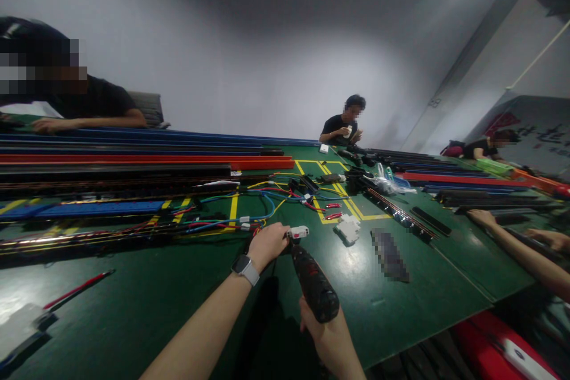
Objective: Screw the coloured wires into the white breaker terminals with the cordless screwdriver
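Note:
My left hand [267, 244], with a watch on the wrist, is closed in a pinch on a small white connector block [297, 231] with a red mark, held just above the green table [133, 309]. My right hand [327, 332] is wrapped round the grip of a black and red electric screwdriver [314, 282]. The tool's tip points up at the white block. Coloured wires [249, 222] in blue, red and yellow run from the block area toward the table's middle.
Long black, red and blue rails [133, 160] lie across the left side. White terminal blocks [350, 228], red ferrules [333, 215] and a black strip [431, 221] lie ahead. Another person's arms [521, 252] reach in at right. Three more people sit around the table.

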`<action>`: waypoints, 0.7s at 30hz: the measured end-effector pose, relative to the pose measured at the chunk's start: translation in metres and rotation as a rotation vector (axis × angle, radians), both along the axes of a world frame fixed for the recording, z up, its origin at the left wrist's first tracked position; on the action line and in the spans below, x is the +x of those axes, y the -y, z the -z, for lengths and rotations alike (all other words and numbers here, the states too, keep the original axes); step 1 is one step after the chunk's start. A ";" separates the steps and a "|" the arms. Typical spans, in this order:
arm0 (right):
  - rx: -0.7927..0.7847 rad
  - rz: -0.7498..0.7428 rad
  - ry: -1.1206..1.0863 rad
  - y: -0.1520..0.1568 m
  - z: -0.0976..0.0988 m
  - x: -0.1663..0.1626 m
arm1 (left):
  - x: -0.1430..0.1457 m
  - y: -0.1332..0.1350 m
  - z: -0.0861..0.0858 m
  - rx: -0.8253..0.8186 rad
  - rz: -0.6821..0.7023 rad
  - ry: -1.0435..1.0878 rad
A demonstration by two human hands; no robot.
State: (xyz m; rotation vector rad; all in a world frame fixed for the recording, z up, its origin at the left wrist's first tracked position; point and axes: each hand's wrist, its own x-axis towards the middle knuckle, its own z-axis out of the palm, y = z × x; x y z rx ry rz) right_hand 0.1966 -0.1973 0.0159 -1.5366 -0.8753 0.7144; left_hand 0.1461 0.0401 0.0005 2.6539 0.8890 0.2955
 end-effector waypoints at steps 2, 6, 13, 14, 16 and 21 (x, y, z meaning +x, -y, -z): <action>0.013 -0.005 -0.002 -0.001 -0.002 -0.001 | 0.000 0.000 0.001 0.006 0.002 0.010; 0.007 0.008 -0.013 -0.001 -0.003 -0.001 | 0.000 -0.001 0.002 0.001 0.004 0.004; -0.051 0.017 0.024 0.000 -0.005 0.001 | 0.001 -0.001 0.003 0.009 -0.002 0.016; -0.052 0.017 0.030 0.000 -0.005 0.001 | 0.000 -0.001 0.003 0.009 -0.002 0.018; -0.055 0.015 0.042 0.000 -0.005 0.002 | 0.000 0.000 0.003 0.009 -0.002 0.018; -0.072 -0.003 0.054 0.001 -0.001 0.003 | 0.000 -0.001 0.005 0.020 -0.001 0.021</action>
